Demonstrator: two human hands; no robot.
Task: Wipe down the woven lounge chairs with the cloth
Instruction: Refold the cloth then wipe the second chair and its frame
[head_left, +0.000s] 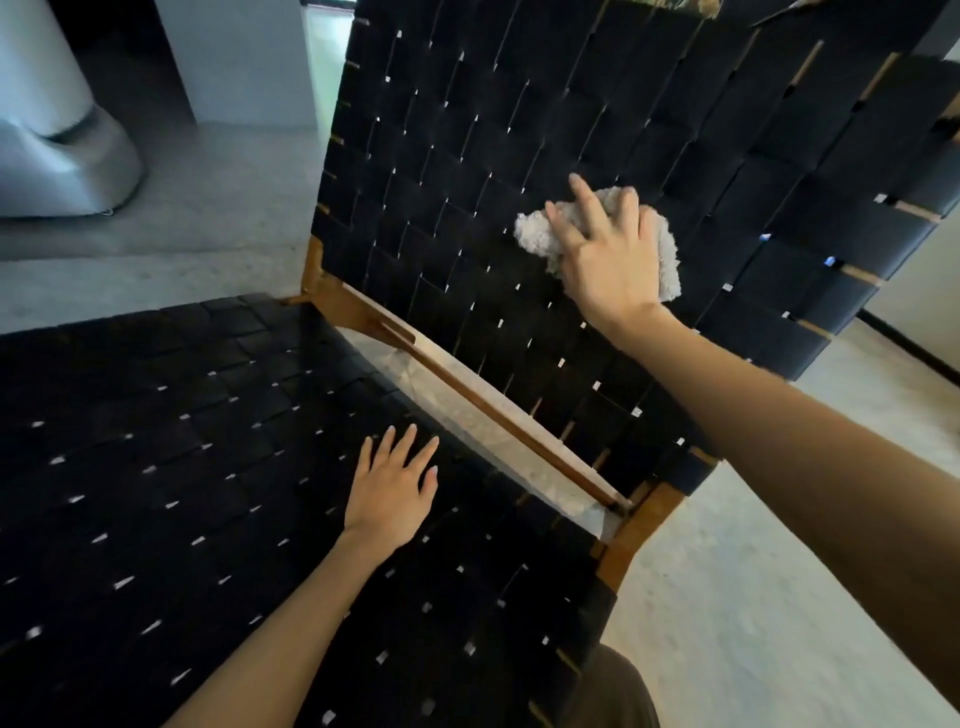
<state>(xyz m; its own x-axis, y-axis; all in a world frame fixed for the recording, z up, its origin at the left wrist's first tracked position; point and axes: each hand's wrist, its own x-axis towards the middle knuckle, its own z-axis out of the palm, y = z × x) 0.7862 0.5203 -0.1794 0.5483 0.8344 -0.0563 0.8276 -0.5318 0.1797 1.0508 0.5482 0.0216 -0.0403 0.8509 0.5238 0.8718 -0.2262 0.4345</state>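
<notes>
Hands, two: nearest, my left hand (392, 493) lies flat on the black woven seat (156, 467), fingers straight and spread. Farther up, my right hand (608, 260) presses one grey cloth (535, 234) against the backrest (441, 156), fingers splayed, not curled. The bunched cloth's long axis runs upper-left to lower-right. Behind, to the right, stands a second woven chair (857, 234), two in all.

Pale grey floor (753, 597). Bears a black woven lounge chair (156, 493) on its brown wooden frame (631, 535); also holds a whitish rounded object (62, 156) at far left, well apart from the chair.
</notes>
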